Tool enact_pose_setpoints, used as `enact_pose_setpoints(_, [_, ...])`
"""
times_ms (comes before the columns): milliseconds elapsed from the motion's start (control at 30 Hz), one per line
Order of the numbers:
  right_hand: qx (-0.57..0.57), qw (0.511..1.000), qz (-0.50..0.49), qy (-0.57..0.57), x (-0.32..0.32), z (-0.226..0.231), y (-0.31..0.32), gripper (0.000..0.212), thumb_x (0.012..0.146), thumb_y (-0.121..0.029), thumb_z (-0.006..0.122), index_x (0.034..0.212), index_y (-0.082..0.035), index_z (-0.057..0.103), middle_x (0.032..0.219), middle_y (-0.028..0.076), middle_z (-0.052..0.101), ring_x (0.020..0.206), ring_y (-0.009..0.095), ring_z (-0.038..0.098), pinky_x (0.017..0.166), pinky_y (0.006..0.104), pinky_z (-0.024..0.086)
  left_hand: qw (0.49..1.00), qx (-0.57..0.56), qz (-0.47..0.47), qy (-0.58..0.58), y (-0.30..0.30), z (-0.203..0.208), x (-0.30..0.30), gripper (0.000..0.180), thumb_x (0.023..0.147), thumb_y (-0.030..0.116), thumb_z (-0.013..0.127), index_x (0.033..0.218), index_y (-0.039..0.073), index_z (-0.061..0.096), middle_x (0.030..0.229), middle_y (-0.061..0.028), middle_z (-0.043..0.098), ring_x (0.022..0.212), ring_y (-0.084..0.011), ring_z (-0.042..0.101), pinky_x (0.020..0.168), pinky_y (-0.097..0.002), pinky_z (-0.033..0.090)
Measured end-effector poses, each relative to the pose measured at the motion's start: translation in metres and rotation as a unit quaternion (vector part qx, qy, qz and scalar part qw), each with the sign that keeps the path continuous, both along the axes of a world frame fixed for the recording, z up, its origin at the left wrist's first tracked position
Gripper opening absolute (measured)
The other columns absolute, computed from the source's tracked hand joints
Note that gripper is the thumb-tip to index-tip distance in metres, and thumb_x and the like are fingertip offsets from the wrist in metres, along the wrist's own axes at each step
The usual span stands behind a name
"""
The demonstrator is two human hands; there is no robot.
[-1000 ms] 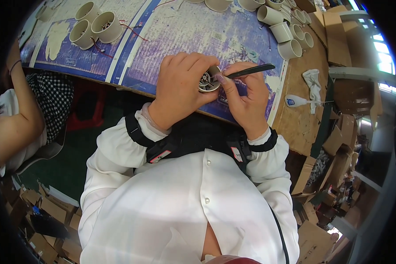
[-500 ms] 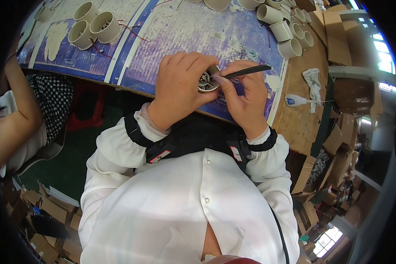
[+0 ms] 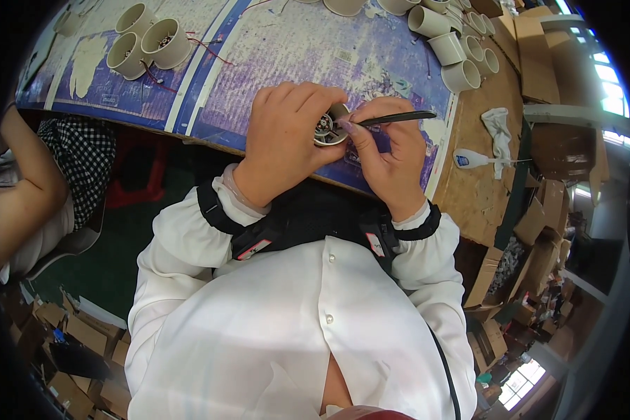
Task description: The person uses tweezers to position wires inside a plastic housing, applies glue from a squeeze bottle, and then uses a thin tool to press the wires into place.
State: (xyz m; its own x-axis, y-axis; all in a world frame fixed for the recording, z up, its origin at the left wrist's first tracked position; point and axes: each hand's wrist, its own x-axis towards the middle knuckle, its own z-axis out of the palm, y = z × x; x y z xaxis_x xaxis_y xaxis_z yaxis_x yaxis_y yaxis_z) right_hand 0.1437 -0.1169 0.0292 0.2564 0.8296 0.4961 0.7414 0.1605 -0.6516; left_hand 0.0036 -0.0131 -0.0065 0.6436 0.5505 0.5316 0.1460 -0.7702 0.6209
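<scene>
My left hand is wrapped round a small off-white cylindrical housing, with its open mouth turned toward me. Inside it sits a round metal part with spokes, partly covered by my fingers. Between the thumb and fingers of my right hand is a pair of black tweezers, its rear end sticking out to the right. The tip points into the housing's mouth and is hidden behind my fingertips. Both hands are above the table's near edge.
The worn blue-and-white table covering lies under my hands. Three wired housings stand at the far left, and several more at the far right. A white bottle and cloth lie right. A co-worker's arm shows left.
The rear end of the tweezers has swung slightly down and to the right in my right hand. My left hand holds the housing in nearly the same place.
</scene>
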Motion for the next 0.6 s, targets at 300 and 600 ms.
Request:
enact_pose_setpoints(300, [0.002,1.000,0.013,-0.018,0.0023,-0.0022,-0.0001,0.007,0.085,-0.003,0.075,0.090,-0.003,0.070,0.094,0.006,0.067,0.094,0.023,0.059,0.085,0.0341,0.046,1.000,0.014,0.004,-0.006,0.0006,0.0032,0.0005,0.046,0.068,0.020,0.083,0.110,0.014,0.066,0.096,-0.0012,0.067,0.090,-0.0249,0.062,0.079,-0.0388,0.041])
enact_pose_setpoints(600, [0.004,1.000,0.013,-0.027,-0.0010,-0.0016,0.0019,0.011,0.078,-0.004,0.078,0.089,-0.006,0.073,0.090,0.007,0.070,0.091,0.030,0.062,0.082,0.0376,0.049,1.000,0.018,0.005,-0.007,0.0015,0.0032,0.0000,0.045,0.068,0.020,0.083,0.109,0.014,0.065,0.094,-0.0014,0.067,0.089,-0.0255,0.062,0.078,-0.0390,0.041])
